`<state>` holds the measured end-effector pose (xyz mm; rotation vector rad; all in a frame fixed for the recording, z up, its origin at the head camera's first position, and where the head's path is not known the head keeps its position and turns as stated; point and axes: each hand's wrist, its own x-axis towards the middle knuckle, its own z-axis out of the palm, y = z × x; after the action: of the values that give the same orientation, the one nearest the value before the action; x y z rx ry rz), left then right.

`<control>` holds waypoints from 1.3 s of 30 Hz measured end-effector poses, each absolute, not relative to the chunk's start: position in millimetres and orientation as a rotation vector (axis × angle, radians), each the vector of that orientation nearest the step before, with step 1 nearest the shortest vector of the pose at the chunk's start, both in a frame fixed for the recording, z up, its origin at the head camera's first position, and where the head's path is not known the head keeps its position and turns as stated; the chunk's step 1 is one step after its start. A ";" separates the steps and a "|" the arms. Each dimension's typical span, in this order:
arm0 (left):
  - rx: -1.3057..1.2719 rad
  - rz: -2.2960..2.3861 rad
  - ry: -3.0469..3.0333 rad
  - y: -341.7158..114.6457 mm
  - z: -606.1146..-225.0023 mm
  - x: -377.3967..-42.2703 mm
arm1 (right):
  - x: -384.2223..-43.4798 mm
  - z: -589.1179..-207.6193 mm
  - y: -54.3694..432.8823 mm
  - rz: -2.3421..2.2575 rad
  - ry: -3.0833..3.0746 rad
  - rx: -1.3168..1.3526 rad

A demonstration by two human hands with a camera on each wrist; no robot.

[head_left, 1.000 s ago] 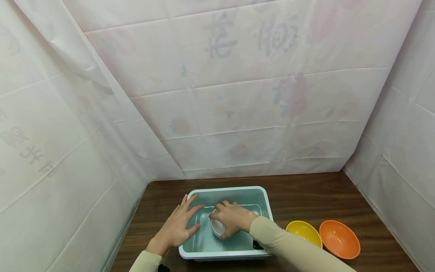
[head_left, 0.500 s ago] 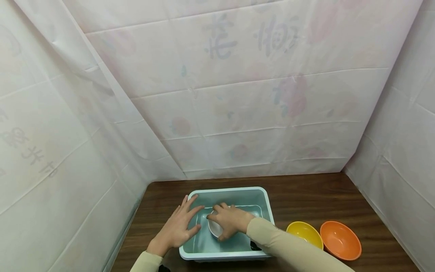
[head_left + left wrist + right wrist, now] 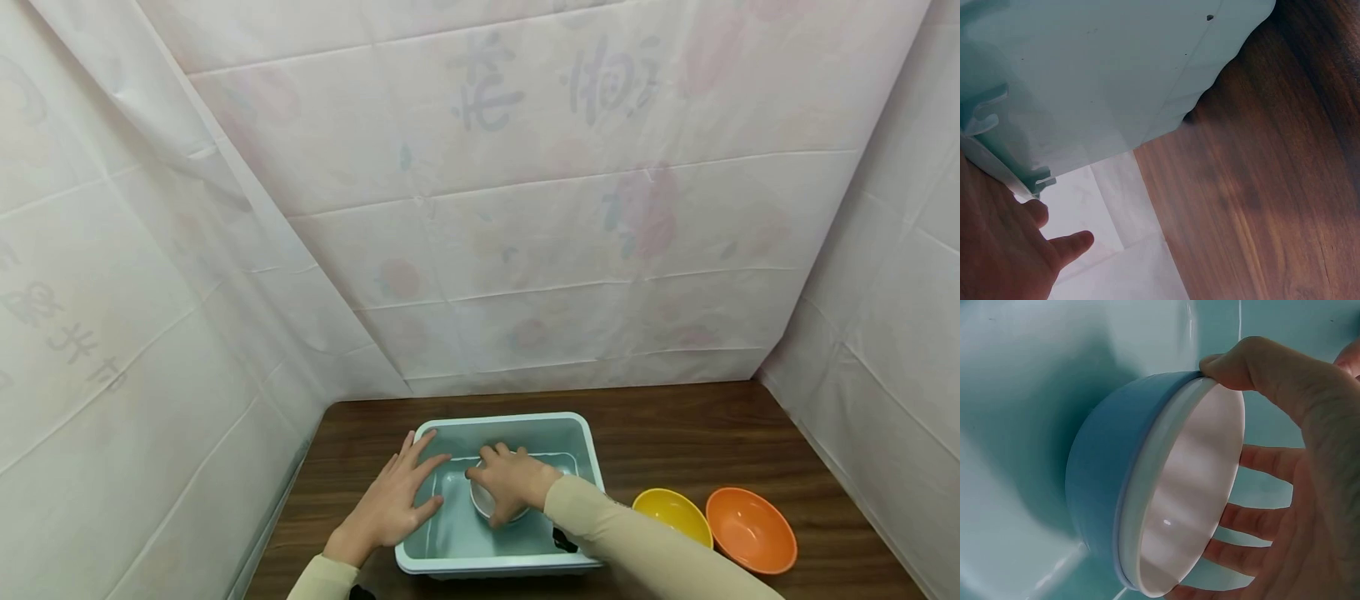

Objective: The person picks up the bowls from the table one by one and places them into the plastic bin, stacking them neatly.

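Observation:
In the head view a pale green-blue basin stands on the table. My right hand reaches into it from the right and grips a white bowl by the rim. The right wrist view shows that white bowl nested in a blue bowl; the thumb is at one side of the rims and the fingers are spread along the other. My left hand rests at the basin's left rim with fingers spread. From the left wrist, this hand overlaps the basin's edge beside its outer wall.
To the right of the basin a yellow bowl and an orange bowl stand side by side on the brown wooden table. White printed sheeting hangs behind the table and along both sides.
My right hand and the white bowl shifted slightly left, then back to the right within the basin. The left hand stays in place at the rim.

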<state>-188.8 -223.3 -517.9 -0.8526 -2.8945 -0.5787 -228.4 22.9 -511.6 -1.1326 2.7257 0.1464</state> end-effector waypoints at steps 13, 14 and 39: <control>-0.825 -0.566 -2.942 -222.3 -518.0 -189.6 | -232.2 -515.9 25.9 0.087 2.704 -1.163; -0.825 -0.565 -2.943 -222.3 -518.1 -189.7 | -232.7 -516.4 25.7 0.086 2.704 -1.162; -0.844 -0.579 -2.889 -223.0 -519.8 -190.5 | -229.4 -513.4 25.3 0.099 2.695 -1.158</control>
<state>-190.5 -223.0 -519.8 -0.8443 -2.8894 -0.5788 -229.4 25.3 -513.4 -1.1576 2.6951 0.0994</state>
